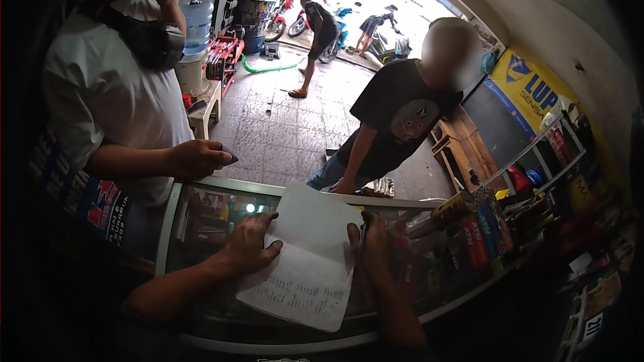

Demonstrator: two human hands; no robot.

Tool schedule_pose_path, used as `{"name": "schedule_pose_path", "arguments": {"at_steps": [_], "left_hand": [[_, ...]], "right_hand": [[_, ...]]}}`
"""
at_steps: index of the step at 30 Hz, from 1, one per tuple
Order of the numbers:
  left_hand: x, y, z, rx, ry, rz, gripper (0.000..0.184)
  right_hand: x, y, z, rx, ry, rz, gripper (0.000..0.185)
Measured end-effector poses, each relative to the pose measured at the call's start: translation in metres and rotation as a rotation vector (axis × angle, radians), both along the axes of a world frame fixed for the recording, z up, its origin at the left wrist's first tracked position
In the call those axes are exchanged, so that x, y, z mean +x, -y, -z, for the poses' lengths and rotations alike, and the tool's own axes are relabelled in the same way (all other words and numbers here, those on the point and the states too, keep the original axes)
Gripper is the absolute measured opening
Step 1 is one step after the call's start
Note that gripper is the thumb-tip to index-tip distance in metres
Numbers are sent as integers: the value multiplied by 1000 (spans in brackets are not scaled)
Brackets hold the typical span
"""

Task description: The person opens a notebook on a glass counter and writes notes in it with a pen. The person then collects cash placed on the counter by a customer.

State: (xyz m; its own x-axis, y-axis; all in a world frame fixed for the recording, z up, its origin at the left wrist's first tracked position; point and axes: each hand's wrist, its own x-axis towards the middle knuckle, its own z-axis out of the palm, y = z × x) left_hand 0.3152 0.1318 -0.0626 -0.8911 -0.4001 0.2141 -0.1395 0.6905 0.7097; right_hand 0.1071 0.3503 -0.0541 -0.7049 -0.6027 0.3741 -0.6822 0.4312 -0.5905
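Observation:
An open notebook [312,258] lies on the glass-topped display counter [201,228] in front of me. Handwritten lines fill its near page, while the far page looks mostly blank. My left hand [251,245] rests at the notebook's left edge, thumb and fingers apart, with the thumb on the paper. At the right edge, my right hand [373,245] has its fingers curled around a dark, slim pen [364,229], its thumb beside the page.
Across the counter stand a person in a black T-shirt [402,110] and a person in a white T-shirt [127,94] holding a small dark object. Bottles and boxes [476,231] crowd the counter's right side. Behind are a wooden bench [469,151], a water jug [197,27] and motorcycles.

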Motion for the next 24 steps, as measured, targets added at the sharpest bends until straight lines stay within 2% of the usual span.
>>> {"name": "schedule_pose_path", "arguments": {"at_steps": [3,6,9,11,13,15,17,19,24], "left_hand": [[0,2,-1,62,-33,-1,64],[1,1,-3,-12,21,-47,60],[6,2,-12,-77,9,-83,55],[9,8,-18,-121,67,13,50],[12,8,-27,-98,153,-14,50],[13,6,-30,-75,243,-39,49],[13,3,-31,-54,374,-20,45],[15,-1,-30,-77,361,-19,45],[15,-4,-21,-126,341,-8,46]], "right_hand": [[-1,0,0,-4,46,20,51],[1,1,-8,-9,46,10,48],[12,2,-18,10,-74,-34,39],[32,5,-24,-57,195,-125,31],[41,6,-24,-34,183,-214,26],[49,9,-23,-23,506,-443,25],[55,12,-23,29,515,-496,26],[57,15,-15,-1,654,-637,29],[61,24,-18,33,645,-666,30]]}}
